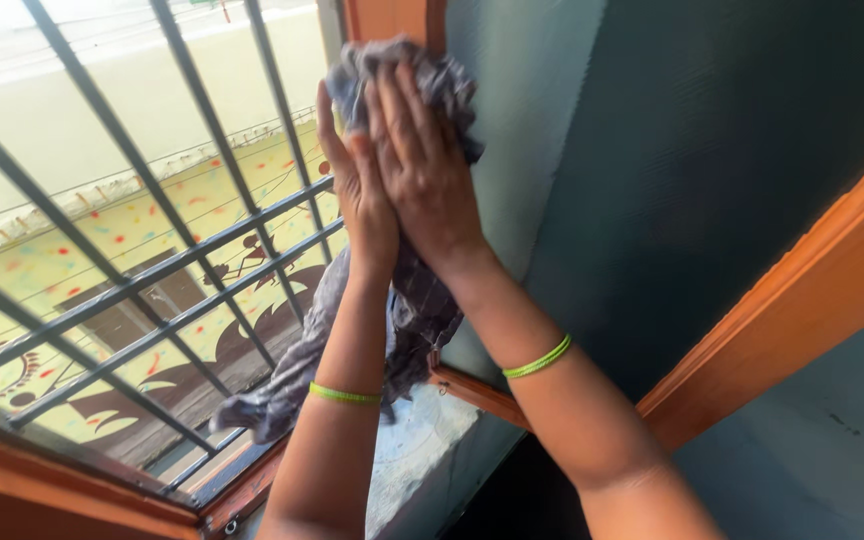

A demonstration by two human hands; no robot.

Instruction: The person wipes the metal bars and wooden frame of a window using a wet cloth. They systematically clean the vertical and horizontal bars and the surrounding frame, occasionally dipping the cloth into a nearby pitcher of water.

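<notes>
A grey checked cloth (407,300) is pressed flat against the window pane (552,150) by the right hand (422,165) and left hand (362,195), fingers extended; its middle is hidden behind them.

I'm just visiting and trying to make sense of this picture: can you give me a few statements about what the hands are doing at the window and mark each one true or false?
1. Both hands press a grey checked cloth against the dark window pane. True.
2. The left hand holds a spray bottle. False: it lies flat on the cloth beside the right hand.
3. Each wrist wears a thin green band. True.
4. The window frame is white plastic. False: it is orange-brown wood.
5. Grey metal bars cross the opening on the left. True.
</notes>
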